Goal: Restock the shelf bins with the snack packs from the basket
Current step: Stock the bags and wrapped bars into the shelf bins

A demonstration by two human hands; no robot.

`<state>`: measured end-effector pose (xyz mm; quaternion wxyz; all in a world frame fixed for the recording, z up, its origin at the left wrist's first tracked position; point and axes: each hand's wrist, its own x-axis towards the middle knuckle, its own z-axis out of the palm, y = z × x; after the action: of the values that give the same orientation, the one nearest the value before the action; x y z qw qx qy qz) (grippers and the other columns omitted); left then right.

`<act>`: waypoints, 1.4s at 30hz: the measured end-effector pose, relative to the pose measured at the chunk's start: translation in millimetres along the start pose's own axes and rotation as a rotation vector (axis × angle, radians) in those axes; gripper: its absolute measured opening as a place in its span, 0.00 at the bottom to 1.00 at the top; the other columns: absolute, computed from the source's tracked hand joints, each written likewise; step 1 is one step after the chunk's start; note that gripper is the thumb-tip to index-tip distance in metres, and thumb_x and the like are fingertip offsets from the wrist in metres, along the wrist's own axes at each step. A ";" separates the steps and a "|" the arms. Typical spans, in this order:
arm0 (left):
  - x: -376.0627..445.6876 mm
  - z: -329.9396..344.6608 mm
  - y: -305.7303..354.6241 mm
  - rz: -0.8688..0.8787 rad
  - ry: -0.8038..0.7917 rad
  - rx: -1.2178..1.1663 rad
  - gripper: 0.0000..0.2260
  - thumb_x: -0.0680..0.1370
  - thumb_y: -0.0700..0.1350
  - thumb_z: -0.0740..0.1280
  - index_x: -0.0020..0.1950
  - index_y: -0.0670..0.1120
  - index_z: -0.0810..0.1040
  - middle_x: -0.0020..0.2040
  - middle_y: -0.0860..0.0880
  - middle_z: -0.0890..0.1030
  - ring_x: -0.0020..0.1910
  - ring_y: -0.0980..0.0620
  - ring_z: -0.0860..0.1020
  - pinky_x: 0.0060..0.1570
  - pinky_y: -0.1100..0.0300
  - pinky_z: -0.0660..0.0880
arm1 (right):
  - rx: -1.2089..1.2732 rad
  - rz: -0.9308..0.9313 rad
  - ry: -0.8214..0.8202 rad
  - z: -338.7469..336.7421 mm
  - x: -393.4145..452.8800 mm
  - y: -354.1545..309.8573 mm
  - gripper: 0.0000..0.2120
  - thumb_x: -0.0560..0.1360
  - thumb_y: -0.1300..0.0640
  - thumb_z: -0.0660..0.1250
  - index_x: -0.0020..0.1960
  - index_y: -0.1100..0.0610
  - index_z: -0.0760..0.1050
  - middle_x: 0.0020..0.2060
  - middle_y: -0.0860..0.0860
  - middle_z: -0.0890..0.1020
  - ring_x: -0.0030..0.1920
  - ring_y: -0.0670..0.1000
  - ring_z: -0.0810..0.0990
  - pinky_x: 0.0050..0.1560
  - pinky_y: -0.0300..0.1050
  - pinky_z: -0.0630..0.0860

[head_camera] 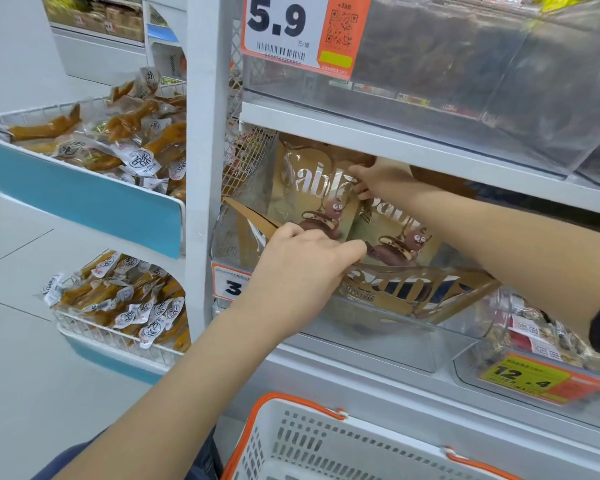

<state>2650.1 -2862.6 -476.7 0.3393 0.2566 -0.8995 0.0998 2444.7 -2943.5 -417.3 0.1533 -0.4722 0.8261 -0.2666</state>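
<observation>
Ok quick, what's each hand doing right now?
Left hand: rests on the clear bin rim, holding nothing clearly.
Right hand: grips a tan snack pack.

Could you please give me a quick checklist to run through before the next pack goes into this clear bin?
1. Left hand has a grip on the front rim of the clear bin: ok.
2. Right hand steadies the upright tan pack at its top: ok.
3. Second tan pack stands beside the first: ok.
4. Pack lying at the bin front is upright: not ok, it lies nearly flat.
5. Packs left in the white basket: cannot tell, its bottom is out of view.
</observation>
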 end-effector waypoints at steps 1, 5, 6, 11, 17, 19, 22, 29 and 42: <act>-0.1 0.4 0.1 0.001 0.002 0.000 0.10 0.69 0.39 0.73 0.42 0.52 0.75 0.29 0.53 0.76 0.33 0.50 0.76 0.39 0.58 0.67 | -0.014 -0.008 0.004 -0.3 -3.7 -1.3 0.20 0.79 0.43 0.59 0.61 0.57 0.72 0.43 0.46 0.82 0.35 0.44 0.79 0.47 0.38 0.74; -0.1 0.2 2.0 0.007 0.013 0.002 0.08 0.71 0.41 0.72 0.42 0.52 0.74 0.30 0.53 0.77 0.34 0.50 0.76 0.39 0.58 0.65 | -0.218 -0.047 0.062 -8.1 -36.7 -1.9 0.25 0.79 0.43 0.59 0.67 0.59 0.67 0.51 0.53 0.81 0.50 0.54 0.81 0.50 0.47 0.75; 0.1 -0.3 2.6 0.007 0.022 -0.001 0.07 0.72 0.42 0.71 0.43 0.52 0.74 0.30 0.53 0.77 0.34 0.50 0.77 0.39 0.58 0.64 | -0.256 -0.072 0.045 -11.9 -47.0 1.0 0.24 0.79 0.43 0.60 0.67 0.58 0.67 0.55 0.54 0.80 0.53 0.56 0.80 0.52 0.49 0.76; 0.7 0.6 1.9 -0.002 0.049 0.001 0.04 0.74 0.44 0.69 0.43 0.51 0.75 0.30 0.53 0.78 0.35 0.49 0.78 0.38 0.58 0.65 | -0.026 -0.370 -0.236 -50.5 -118.9 33.9 0.18 0.76 0.42 0.61 0.64 0.46 0.73 0.58 0.43 0.79 0.54 0.46 0.80 0.52 0.42 0.76; 7.3 4.7 5.2 -0.033 0.076 -0.003 0.03 0.75 0.46 0.67 0.42 0.50 0.75 0.30 0.52 0.78 0.35 0.48 0.78 0.38 0.57 0.66 | -0.295 -0.509 -0.317 -85.7 -168.2 68.4 0.04 0.72 0.46 0.68 0.47 0.40 0.79 0.39 0.35 0.82 0.39 0.38 0.81 0.40 0.31 0.73; 8.6 5.1 3.9 -0.048 0.064 0.005 0.05 0.74 0.47 0.68 0.41 0.48 0.74 0.30 0.52 0.78 0.35 0.47 0.78 0.38 0.56 0.67 | -0.403 -0.516 -0.111 -80.9 -153.4 76.0 0.04 0.75 0.50 0.67 0.42 0.44 0.79 0.30 0.43 0.80 0.31 0.43 0.77 0.35 0.41 0.71; 6.8 4.8 2.9 -0.087 0.046 0.020 0.09 0.67 0.38 0.72 0.41 0.48 0.75 0.30 0.52 0.77 0.35 0.46 0.78 0.38 0.56 0.68 | -0.467 -0.433 0.078 -73.3 -119.9 84.3 0.09 0.76 0.48 0.66 0.52 0.50 0.80 0.41 0.46 0.81 0.40 0.48 0.77 0.42 0.48 0.75; 9.9 5.2 -3.4 -0.169 0.105 0.099 0.10 0.65 0.35 0.73 0.40 0.47 0.76 0.28 0.51 0.76 0.31 0.46 0.77 0.37 0.58 0.67 | -0.522 -0.196 0.198 -59.3 -68.5 80.8 0.15 0.79 0.46 0.60 0.59 0.53 0.74 0.54 0.56 0.79 0.47 0.57 0.76 0.41 0.44 0.67; 11.2 2.4 -2.3 -0.231 0.183 0.117 0.07 0.68 0.44 0.73 0.39 0.47 0.76 0.30 0.51 0.78 0.36 0.45 0.77 0.49 0.54 0.60 | -0.471 -0.211 0.241 -59.2 -67.7 69.9 0.16 0.78 0.48 0.64 0.63 0.51 0.71 0.49 0.50 0.78 0.35 0.50 0.75 0.34 0.39 0.68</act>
<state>2642.8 -2869.9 -471.0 0.4134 0.3676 -0.8221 0.1350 2400.3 -2838.8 -410.0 -0.0887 -0.5431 0.8238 -0.1362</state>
